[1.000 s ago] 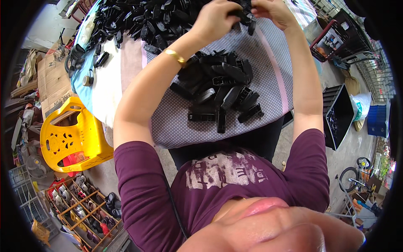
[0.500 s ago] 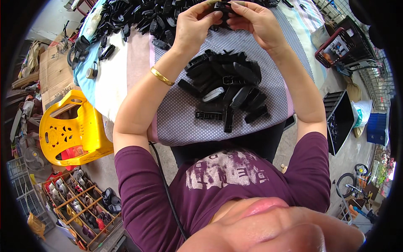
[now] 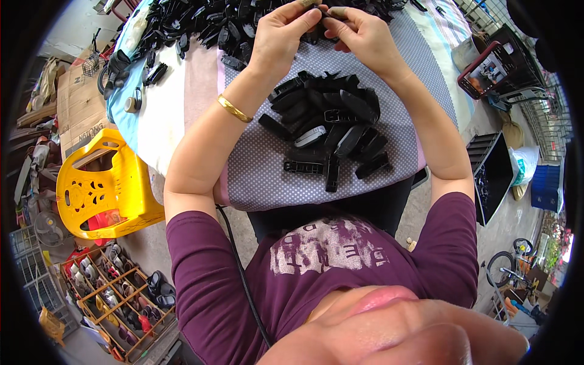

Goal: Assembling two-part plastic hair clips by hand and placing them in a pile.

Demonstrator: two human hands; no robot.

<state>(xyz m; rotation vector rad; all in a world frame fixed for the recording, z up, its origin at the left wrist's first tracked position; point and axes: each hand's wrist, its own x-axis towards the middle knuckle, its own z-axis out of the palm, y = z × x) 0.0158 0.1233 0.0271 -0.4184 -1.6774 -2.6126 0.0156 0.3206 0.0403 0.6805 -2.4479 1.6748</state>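
At the far edge of the view my left hand (image 3: 283, 33) and my right hand (image 3: 370, 41) meet, thumbs and fingers pinched round a small black plastic part (image 3: 329, 13). Fingers cover most of that part, so its exact shape cannot be made out. Just behind and left of my hands spreads a large pile of similar black plastic pieces (image 3: 225, 33). Between my forearms a smaller heap of black plastic pieces (image 3: 359, 106) lies on the dotted cloth (image 3: 255, 182). A grey-faced piece (image 3: 310, 137) shows among them.
Left of the table stands a yellow plastic chair (image 3: 131, 201), with a shoe rack (image 3: 115, 304) below it. On the right are a phone (image 3: 486, 70) on a holder and a black crate (image 3: 490, 176). A black cable (image 3: 237, 267) runs down over my shirt.
My fingers have shifted round the small part, and less of it shows now. The right hand has turned slightly and moved a little left. The heap on the cloth looks the same.
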